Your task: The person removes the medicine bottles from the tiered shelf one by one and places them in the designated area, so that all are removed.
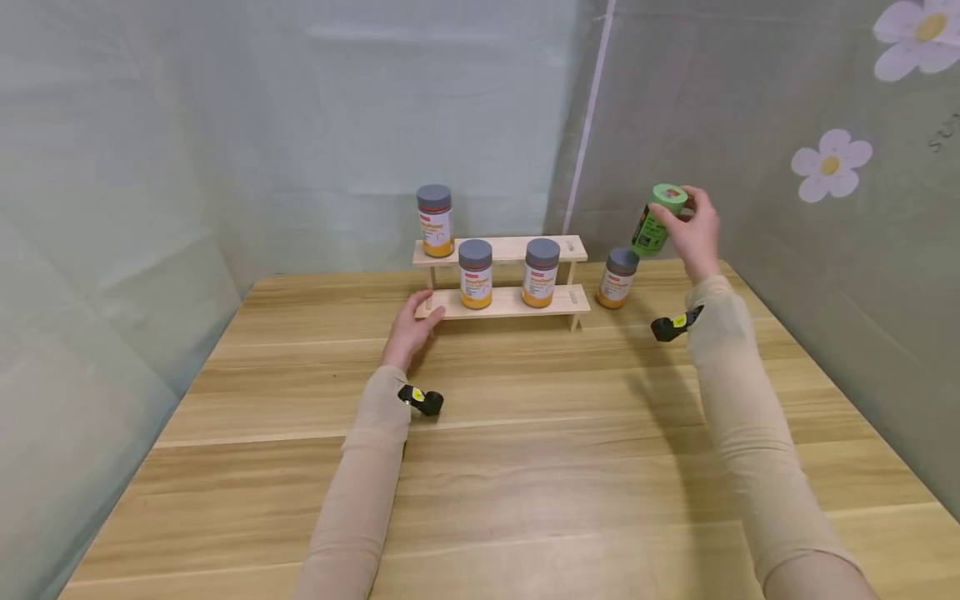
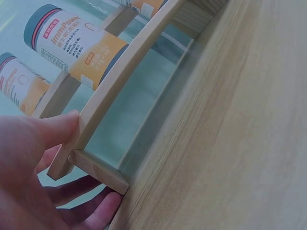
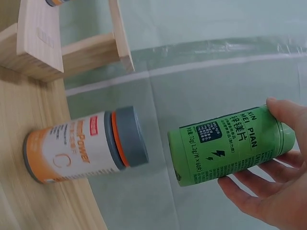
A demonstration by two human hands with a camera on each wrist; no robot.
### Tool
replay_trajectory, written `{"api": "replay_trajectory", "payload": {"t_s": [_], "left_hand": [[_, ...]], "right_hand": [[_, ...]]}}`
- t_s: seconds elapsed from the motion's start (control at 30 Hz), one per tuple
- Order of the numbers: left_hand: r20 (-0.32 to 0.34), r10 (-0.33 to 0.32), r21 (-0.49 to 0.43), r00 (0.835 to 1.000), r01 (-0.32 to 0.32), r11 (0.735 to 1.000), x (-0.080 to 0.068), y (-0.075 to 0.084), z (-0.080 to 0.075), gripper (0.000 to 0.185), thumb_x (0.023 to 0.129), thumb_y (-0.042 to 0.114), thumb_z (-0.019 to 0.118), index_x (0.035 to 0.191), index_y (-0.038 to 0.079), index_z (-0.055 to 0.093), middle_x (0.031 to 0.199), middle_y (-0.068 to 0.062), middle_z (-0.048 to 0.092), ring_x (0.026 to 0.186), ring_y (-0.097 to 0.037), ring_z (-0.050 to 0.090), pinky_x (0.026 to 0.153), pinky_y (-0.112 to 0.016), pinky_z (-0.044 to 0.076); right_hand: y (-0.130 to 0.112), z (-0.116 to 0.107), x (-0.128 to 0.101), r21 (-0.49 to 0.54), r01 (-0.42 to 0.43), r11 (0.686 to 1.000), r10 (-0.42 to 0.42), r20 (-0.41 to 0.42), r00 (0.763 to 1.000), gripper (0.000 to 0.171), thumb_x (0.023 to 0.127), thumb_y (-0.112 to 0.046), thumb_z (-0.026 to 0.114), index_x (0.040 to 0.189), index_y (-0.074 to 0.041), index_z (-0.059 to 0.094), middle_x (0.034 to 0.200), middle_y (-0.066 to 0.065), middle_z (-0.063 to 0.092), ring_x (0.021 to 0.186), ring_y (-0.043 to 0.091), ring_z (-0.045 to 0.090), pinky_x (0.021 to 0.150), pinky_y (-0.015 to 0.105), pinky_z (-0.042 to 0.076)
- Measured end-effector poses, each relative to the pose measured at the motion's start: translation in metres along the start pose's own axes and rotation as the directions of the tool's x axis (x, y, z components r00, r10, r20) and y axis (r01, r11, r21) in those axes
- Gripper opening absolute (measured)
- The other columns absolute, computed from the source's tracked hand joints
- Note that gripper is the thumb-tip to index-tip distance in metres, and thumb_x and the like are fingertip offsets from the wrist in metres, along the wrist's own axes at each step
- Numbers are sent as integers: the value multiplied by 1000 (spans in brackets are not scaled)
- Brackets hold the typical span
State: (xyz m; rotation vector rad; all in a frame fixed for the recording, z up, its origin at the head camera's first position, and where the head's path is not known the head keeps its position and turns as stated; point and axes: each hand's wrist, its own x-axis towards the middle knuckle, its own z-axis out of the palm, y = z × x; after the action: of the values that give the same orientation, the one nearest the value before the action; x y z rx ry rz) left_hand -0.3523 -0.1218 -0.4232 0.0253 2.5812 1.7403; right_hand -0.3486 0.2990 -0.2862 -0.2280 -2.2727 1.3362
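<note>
A two-step wooden rack stands at the back of the table. One grey-lidded orange bottle is on its top step, and two more are on the lower step. My left hand holds the rack's left end, thumb on the lower shelf edge and fingers under it. My right hand holds a green bottle in the air by its lid end, tilted, above and to the right of another orange bottle standing on the table. In the right wrist view the green bottle hangs beside that orange bottle.
The wooden table stretches wide toward me. Grey-green cloth walls close in the back and both sides; the right one carries flower prints. A small camera is strapped on each wrist.
</note>
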Motion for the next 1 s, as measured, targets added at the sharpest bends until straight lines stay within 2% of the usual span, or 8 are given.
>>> {"api": "replay_trajectory", "payload": {"t_s": [0.17, 0.27, 0.4, 0.63, 0.8, 1.0], "left_hand": [[-3, -7, -4, 1000, 7, 1000, 1, -1, 0, 56, 98, 32, 57, 149, 19, 37, 161, -9, 26, 149, -31, 21, 123, -48, 17], [-4, -7, -5, 1000, 7, 1000, 3, -1, -1, 56, 97, 33, 57, 148, 20, 38, 161, -8, 26, 149, -31, 22, 123, -48, 17], [-3, -9, -1, 1000, 9, 1000, 3, -1, -1, 56, 97, 34, 57, 148, 21, 38, 161, -8, 26, 149, -30, 22, 123, -48, 17], [-1, -9, 0, 1000, 9, 1000, 1, -1, 1, 55, 98, 33, 56, 148, 20, 38, 161, -8, 26, 149, -30, 22, 123, -48, 17], [2, -17, -5, 1000, 17, 1000, 1, 0, 1, 56, 98, 34, 57, 148, 20, 37, 161, -7, 26, 150, -30, 21, 123, -48, 17], [4, -10, -3, 1000, 10, 1000, 2, -1, 0, 56, 98, 33, 57, 149, 20, 37, 161, -8, 26, 150, -30, 21, 123, -48, 16]], "right_hand": [[5, -6, 1, 3, -24, 1000, 24, -25, 999, 62, 90, -45, 63, 141, -18, 42, 128, -1, 50, 103, 6, 48, 90, 27, 45], [9, -7, 1, -7, -32, 999, 32, -14, 999, 62, 90, -44, 62, 142, -17, 41, 133, 2, 49, 109, 10, 50, 98, 32, 46], [14, -7, 0, -38, -36, 999, 36, 9, 999, 65, 91, -46, 60, 144, -16, 38, 140, 8, 47, 117, 17, 50, 102, 37, 45], [25, -8, -2, -46, -71, 996, 72, 13, 997, 69, 91, -50, 58, 147, -17, 35, 146, 12, 43, 122, 20, 47, 101, 38, 44], [32, -10, -2, -54, -88, 995, 91, 38, 995, 71, 91, -49, 57, 148, -14, 33, 147, 15, 41, 123, 21, 45, 103, 38, 44], [45, -10, -4, -81, -112, 990, 120, 107, 987, 72, 93, -42, 58, 148, -6, 29, 149, 20, 37, 125, 24, 43, 96, 30, 47]]}}
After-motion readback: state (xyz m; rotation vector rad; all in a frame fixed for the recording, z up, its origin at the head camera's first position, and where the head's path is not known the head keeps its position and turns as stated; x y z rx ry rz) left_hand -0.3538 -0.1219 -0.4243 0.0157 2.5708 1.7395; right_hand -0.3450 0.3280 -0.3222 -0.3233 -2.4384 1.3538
